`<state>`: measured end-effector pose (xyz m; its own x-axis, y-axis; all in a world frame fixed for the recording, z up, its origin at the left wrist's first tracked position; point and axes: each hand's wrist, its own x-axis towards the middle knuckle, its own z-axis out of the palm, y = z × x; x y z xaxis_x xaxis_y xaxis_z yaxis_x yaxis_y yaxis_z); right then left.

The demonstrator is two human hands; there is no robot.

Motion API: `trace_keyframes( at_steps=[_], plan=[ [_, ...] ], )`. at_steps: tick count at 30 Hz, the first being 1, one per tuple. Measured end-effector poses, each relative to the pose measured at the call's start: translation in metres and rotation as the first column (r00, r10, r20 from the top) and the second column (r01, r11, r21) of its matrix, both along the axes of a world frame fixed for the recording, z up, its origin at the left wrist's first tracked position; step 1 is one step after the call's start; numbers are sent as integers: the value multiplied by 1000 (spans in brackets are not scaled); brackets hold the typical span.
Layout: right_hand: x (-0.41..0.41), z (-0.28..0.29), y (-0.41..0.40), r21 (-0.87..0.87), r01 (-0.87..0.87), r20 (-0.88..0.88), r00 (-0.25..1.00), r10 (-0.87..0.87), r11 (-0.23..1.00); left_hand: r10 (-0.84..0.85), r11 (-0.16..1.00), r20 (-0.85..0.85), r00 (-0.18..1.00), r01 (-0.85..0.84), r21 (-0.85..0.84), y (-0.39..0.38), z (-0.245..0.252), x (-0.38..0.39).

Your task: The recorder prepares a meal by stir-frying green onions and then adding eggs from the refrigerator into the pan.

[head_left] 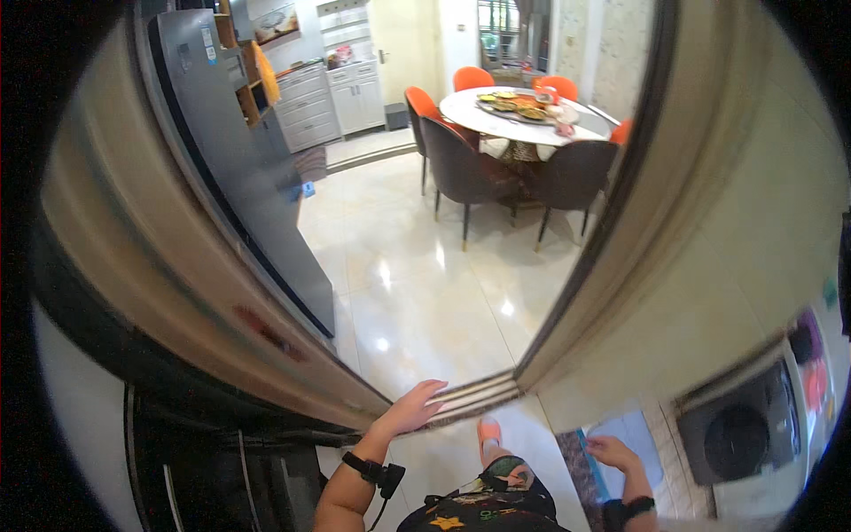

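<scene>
My left hand is held out in front of the sliding-door track at the doorway, fingers apart and nothing in it. Lower right, my right hand is over a blue-edged mat; its fingers are partly curled, and whether they hold anything is unclear. Both wrists wear black straps, the left one with a small black device and a cable. One foot in an orange shoe stands on the pale tiles just before the track.
Beyond the doorway, dark-backed orange chairs surround a round white table bearing dishes. A tall grey refrigerator stands at the left. A front-loading washing machine is at the lower right. Door frames edge the opening.
</scene>
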<state>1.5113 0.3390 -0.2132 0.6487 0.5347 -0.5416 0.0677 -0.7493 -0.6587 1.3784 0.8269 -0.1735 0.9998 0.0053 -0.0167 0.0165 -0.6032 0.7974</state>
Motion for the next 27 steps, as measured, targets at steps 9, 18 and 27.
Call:
trace_keyframes(
  at_steps=[9,18,27],
  plan=[
    [217,129,488,359,-604,304,796,523,711,898,438,125,421,-830,-345,248,48,179],
    [352,111,647,315,-699,120,701,703,642,916,-270,190,-354,-892,-363,583,70,176],
    [510,97,619,64,-342,53,939,339,937,722,-397,653,-229,-910,120,679,55,219]
  ],
)
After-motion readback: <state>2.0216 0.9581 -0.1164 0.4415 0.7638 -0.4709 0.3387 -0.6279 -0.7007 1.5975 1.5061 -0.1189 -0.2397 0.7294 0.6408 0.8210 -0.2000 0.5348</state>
